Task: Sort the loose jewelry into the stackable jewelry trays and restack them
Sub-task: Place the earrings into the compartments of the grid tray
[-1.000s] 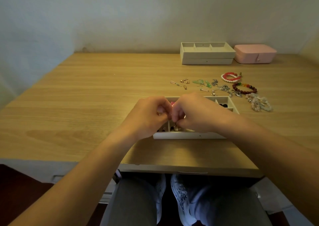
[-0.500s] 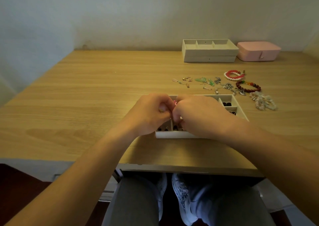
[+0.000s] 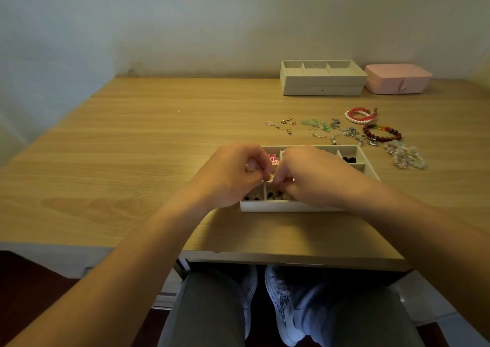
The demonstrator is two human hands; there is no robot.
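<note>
1. Nearest the camera, the person's knees and white shoes (image 3: 278, 293) are showing under the table (image 3: 132, 148) edge.
2. The left hand (image 3: 233, 174) and right hand (image 3: 313, 177) are staying bunched together over the open tray (image 3: 265, 206), hardly shifting from half a second ago.
3. Both sets of fingers are curling in, tips meeting and pinching a small piece (image 3: 268, 178). It's too tiny to say what it is.
4. The tray is sitting where it was, close to the table's front edge and right of centre. Its long axis is running left to right, with the long front wall facing the person.
5. Inside it, a pink item (image 3: 273, 159) is peeking out between the hands, and black pieces (image 3: 348, 159) are lying in the far right compartment.
6. Just beyond the tray, the loose jewelry is strung out in a row: gold earrings (image 3: 285, 122), green pieces (image 3: 315, 124), silver chains (image 3: 347, 132), then a dark red bead bracelet (image 3: 381, 133).
7. The red and pearl bracelets (image 3: 359, 116) are lying a little farther back, and a pale chip bracelet (image 3: 405, 156) is lying right of the tray.
8. Against the wall, two stacked trays (image 3: 322, 77) are standing with their long sides toward us, a pink box (image 3: 397, 78) just beside them.
</note>
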